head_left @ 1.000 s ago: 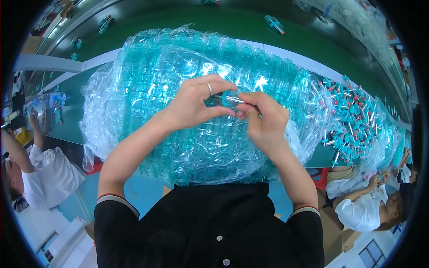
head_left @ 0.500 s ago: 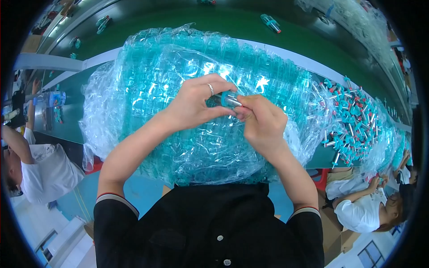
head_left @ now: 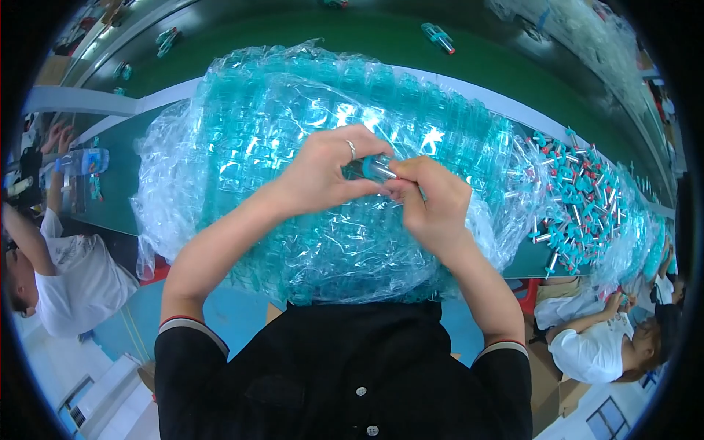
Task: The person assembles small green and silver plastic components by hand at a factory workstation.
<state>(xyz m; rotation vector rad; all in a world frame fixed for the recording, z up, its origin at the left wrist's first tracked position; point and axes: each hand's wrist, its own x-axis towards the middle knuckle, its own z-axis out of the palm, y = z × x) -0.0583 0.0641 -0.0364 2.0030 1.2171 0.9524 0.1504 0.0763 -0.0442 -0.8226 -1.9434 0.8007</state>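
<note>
In the middle, a small teal and clear plastic cylinder with a silvery part [head_left: 375, 168] is held between my two hands. My left hand [head_left: 323, 169], with a ring on one finger, curls round its left part, thumb below and fingers above. My right hand [head_left: 440, 205] pinches its right end between thumb and bent forefinger. My fingers hide much of the piece. Beneath both hands lies a large bundle of teal clear plastic parts [head_left: 249, 147] in crinkled clear film.
To the right lies a heap of teal, silver and red pieces [head_left: 579, 198]. Beyond the bundle runs a green conveyor belt [head_left: 352, 37] bearing a few assembled pieces [head_left: 438, 38]. People in white shirts sit at left [head_left: 81, 279] and right [head_left: 594, 345]. A clear bottle [head_left: 84, 162] lies at left.
My hands stay close together, shifting only slightly, and more of the teal body shows inside my left hand. Pieces on the belt have slid a little left. The left person's hands have moved.
</note>
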